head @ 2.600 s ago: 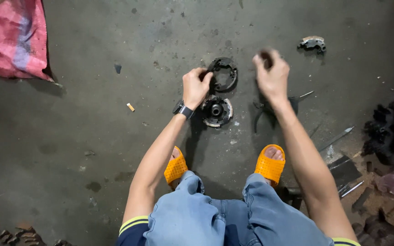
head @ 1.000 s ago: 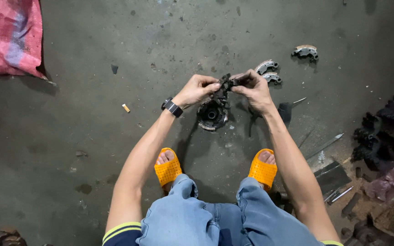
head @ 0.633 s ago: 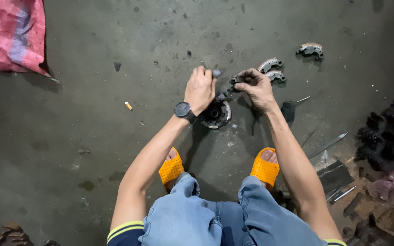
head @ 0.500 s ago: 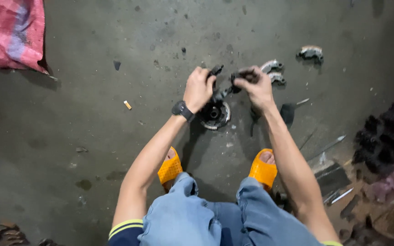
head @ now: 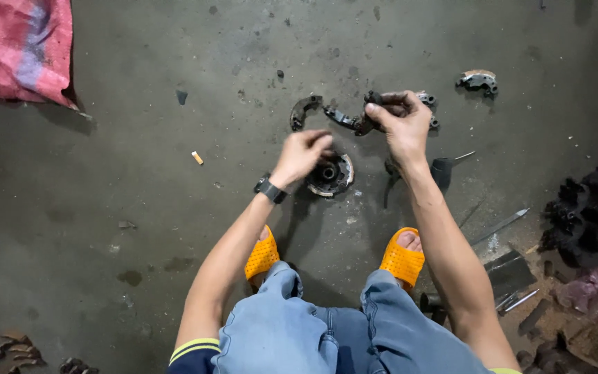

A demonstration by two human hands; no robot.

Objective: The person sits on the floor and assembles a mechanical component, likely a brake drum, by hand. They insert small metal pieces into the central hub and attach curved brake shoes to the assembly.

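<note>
I squat on a stained concrete floor. My right hand (head: 404, 123) grips one end of a dark, greasy linked set of curved metal shoes (head: 333, 116), lifted off the floor; its far curved end (head: 304, 111) hangs out to the left. My left hand (head: 304, 152), with a black watch on the wrist, hovers blurred with curled fingers just left of a round metal plate (head: 331, 175) lying on the floor. Whether the left hand holds anything cannot be made out.
A pink sack (head: 21, 48) lies at the top left and a cigarette butt (head: 197, 158) left of the plate. Another curved shoe (head: 479, 81) lies at the top right. A dark tool (head: 444, 170), a metal rod (head: 501, 225) and a pile of black parts (head: 596, 208) are at my right. Orange sandals (head: 403, 261) are on my feet.
My left hand has come off the linked part and dropped toward the round plate. My right hand still holds the part, which now stretches out to the left.
</note>
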